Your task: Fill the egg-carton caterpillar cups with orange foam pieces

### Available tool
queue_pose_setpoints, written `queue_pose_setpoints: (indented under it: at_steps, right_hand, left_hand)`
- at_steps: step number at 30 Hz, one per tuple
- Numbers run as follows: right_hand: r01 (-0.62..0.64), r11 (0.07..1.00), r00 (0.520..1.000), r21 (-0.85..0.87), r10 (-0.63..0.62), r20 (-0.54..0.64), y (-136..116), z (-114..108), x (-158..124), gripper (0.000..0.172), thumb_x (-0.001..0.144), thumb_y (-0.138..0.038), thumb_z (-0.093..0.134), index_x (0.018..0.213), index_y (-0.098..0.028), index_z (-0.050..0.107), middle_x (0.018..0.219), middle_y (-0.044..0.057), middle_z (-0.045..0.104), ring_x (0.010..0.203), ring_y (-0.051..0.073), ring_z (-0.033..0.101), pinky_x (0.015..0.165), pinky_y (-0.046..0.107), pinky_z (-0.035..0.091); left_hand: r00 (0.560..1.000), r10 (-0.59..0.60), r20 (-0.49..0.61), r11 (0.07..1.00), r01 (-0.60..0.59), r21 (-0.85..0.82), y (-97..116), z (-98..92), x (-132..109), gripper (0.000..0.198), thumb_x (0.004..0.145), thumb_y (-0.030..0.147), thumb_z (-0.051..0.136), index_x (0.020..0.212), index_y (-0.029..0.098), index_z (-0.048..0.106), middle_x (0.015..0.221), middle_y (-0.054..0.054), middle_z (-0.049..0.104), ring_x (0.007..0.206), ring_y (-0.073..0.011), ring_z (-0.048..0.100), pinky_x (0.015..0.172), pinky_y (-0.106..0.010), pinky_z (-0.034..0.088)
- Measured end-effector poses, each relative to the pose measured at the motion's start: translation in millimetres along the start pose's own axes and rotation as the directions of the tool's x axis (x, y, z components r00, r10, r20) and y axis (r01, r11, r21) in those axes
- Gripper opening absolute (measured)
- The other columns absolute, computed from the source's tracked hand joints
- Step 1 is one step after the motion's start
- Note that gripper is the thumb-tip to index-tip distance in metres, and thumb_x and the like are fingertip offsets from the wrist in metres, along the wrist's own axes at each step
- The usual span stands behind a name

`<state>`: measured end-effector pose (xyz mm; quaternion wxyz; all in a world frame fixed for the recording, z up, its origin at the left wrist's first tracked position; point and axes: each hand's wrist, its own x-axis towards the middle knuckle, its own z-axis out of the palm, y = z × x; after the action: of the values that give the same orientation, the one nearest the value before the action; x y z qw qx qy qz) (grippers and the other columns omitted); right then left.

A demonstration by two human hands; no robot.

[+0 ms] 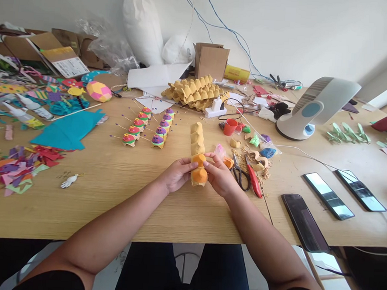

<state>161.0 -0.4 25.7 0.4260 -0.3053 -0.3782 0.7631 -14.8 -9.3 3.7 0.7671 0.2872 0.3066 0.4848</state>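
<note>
A strip of egg-carton cups [197, 138] lies lengthwise on the wooden table [118, 201], its two nearest cups covered in orange clay [198, 175]. My left hand [176, 174] grips the near end of the strip from the left, fingers curled on the orange part. From the right, my right hand [221, 176] presses fingers and thumb against the same orange cups. Two finished painted carton caterpillars [148, 127] with pin legs lie to the left behind them.
Scissors [239, 173] and a red cutter [253, 180] lie just right of my hands amid shavings and clay lumps. A red cup [230, 126], stacked egg cartons [193, 91], a fan [310, 109], three phones [328, 196], teal paper [70, 128] and paper scraps [18, 169] lie around.
</note>
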Motion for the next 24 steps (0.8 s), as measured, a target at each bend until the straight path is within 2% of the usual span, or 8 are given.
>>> queue_pose_setpoints:
  at_steps: [3, 6, 12, 15, 18, 21, 24]
  right_hand:
    - [0.065, 0.976, 0.997, -0.209, -0.055, 0.053, -5.5, -5.0, 1.0, 0.05, 0.079, -0.04, 0.084, 0.119, -0.025, 0.059, 0.083, -0.003, 0.073, 0.071, 0.013, 0.067, 0.066, 0.025, 0.053]
    - [0.149, 0.907, 0.987, -0.394, -0.114, 0.112, -9.0, -10.9, 1.9, 0.049, 0.083, -0.043, 0.08, 0.125, -0.025, 0.062, 0.066, -0.006, 0.064, 0.058, 0.012, 0.058, 0.058, 0.024, 0.047]
    - [0.204, 0.75, 0.979, -0.63, -0.154, 0.135, -12.2, -17.4, 1.6, 0.051, 0.083, -0.042, 0.077, 0.128, -0.02, 0.066, 0.053, -0.01, 0.05, 0.047, 0.009, 0.045, 0.048, 0.023, 0.034]
    - [0.241, 0.704, 0.97, -0.667, -0.197, 0.143, -11.1, -19.2, 2.6, 0.049, 0.08, -0.04, 0.08, 0.124, -0.019, 0.07, 0.056, -0.009, 0.05, 0.048, 0.007, 0.041, 0.047, 0.022, 0.032]
    - [0.269, 0.713, 0.963, -0.648, -0.221, 0.156, -8.1, -21.9, 4.8, 0.049, 0.078, -0.039, 0.082, 0.121, -0.019, 0.073, 0.059, -0.007, 0.051, 0.049, 0.007, 0.04, 0.047, 0.022, 0.031]
    - [0.262, 0.727, 0.965, -0.635, -0.208, 0.161, -7.8, -23.7, 6.0, 0.05, 0.077, -0.04, 0.083, 0.121, -0.018, 0.073, 0.059, -0.007, 0.051, 0.05, 0.008, 0.042, 0.048, 0.022, 0.033]
    - [0.253, 0.762, 0.967, -0.596, -0.191, 0.167, -11.2, -22.6, 5.4, 0.052, 0.078, -0.043, 0.082, 0.124, -0.019, 0.073, 0.06, -0.006, 0.056, 0.054, 0.01, 0.05, 0.053, 0.023, 0.042]
  left_hand:
    - [1.0, 0.0, 0.03, 1.0, 0.0, 0.013, 0.5, -2.2, -0.1, 0.032, 0.073, 0.031, 0.091, 0.097, 0.012, 0.08, 0.091, -0.009, 0.079, 0.079, -0.0177, 0.073, 0.075, -0.027, 0.055]
    - [0.998, 0.007, 0.061, 0.998, -0.011, 0.067, 2.3, -2.5, -1.5, 0.036, 0.074, 0.038, 0.09, 0.096, 0.011, 0.079, 0.09, -0.01, 0.079, 0.081, -0.0191, 0.073, 0.078, -0.029, 0.056]
    - [0.995, 0.051, 0.084, 0.973, -0.069, 0.221, 0.9, -5.0, -1.0, 0.04, 0.08, 0.048, 0.083, 0.094, 0.011, 0.077, 0.09, -0.01, 0.077, 0.082, -0.0195, 0.071, 0.078, -0.03, 0.054]
    - [0.987, 0.124, 0.106, 0.926, -0.153, 0.344, -2.9, -10.9, 1.4, 0.038, 0.083, 0.047, 0.081, 0.095, 0.012, 0.077, 0.093, -0.008, 0.077, 0.087, -0.0189, 0.07, 0.082, -0.029, 0.051]
    - [0.979, 0.167, 0.114, 0.888, -0.199, 0.413, -5.3, -14.9, 2.4, 0.036, 0.084, 0.047, 0.079, 0.096, 0.012, 0.077, 0.094, -0.007, 0.077, 0.088, -0.0186, 0.068, 0.082, -0.027, 0.049]
    - [0.981, 0.16, 0.105, 0.899, -0.189, 0.396, -4.7, -12.8, 1.3, 0.036, 0.084, 0.046, 0.08, 0.095, 0.012, 0.077, 0.091, -0.007, 0.076, 0.085, -0.0181, 0.067, 0.08, -0.027, 0.049]
    - [0.987, 0.118, 0.108, 0.946, -0.145, 0.29, -1.9, -5.9, -0.9, 0.038, 0.082, 0.047, 0.081, 0.096, 0.012, 0.077, 0.088, -0.007, 0.076, 0.082, -0.0179, 0.067, 0.079, -0.028, 0.05]
